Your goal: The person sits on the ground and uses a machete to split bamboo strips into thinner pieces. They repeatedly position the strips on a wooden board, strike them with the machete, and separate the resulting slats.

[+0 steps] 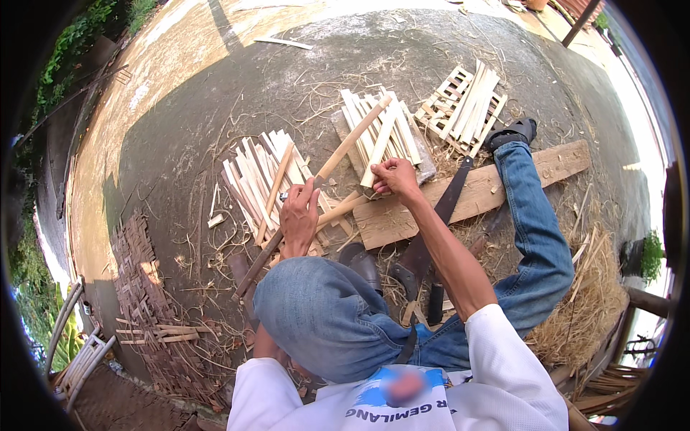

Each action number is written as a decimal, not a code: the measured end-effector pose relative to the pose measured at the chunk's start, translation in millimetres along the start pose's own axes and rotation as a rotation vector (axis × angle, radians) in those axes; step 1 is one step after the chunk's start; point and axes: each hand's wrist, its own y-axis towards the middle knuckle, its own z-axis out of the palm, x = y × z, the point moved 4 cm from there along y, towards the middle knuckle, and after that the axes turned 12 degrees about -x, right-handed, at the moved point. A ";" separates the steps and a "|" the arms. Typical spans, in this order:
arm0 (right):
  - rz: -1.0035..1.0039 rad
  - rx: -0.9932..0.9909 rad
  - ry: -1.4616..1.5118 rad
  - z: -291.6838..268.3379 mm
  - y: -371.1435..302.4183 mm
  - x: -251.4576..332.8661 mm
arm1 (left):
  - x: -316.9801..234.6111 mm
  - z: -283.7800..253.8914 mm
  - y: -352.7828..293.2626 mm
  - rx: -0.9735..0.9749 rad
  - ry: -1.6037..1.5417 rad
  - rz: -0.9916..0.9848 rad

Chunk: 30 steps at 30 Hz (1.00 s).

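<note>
My left hand [298,214] is closed around a long-handled tool, seemingly a knife, with a pale wooden shaft [351,139] and a dark narrow lower part [254,271]. It slants from beside my left knee up over the stick piles. My right hand [394,177] pinches the near end of a flat pale wooden strip [382,146], which lies over the middle pile [408,136]. That pile rests on a flat block [427,165]. Just left of it, another pile of pale sticks [248,179] lies on the ground, partly behind my left hand.
A wooden plank [550,167] passes under my right leg. On it lies a hand saw [454,192]. Further strips sit on a slatted lattice [440,108] by my right foot. Pale shavings [578,316] heap at right; a torn woven mat [147,287] lies at left.
</note>
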 end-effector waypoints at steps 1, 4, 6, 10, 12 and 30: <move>-0.025 -0.024 -0.099 -5.1 1.1 1.4 | -0.8 1.8 1.8 -0.001 -0.003 0.009; -0.207 -0.174 -0.440 -17.7 -5.2 18.0 | -6.8 2.9 7.0 0.030 -0.015 0.026; -0.486 -0.373 -0.709 -14.4 -23.1 39.2 | -1.4 4.1 6.2 0.063 0.009 0.068; -0.685 -0.446 -0.560 -16.0 -39.7 53.0 | -9.1 10.6 14.5 0.186 0.030 0.151; -1.044 -0.467 -0.536 -19.9 -42.0 58.0 | -23.8 15.2 24.6 0.252 0.042 0.219; -0.790 -0.282 -0.751 -47.2 -60.1 12.1 | -70.3 24.5 -27.1 0.048 0.089 0.475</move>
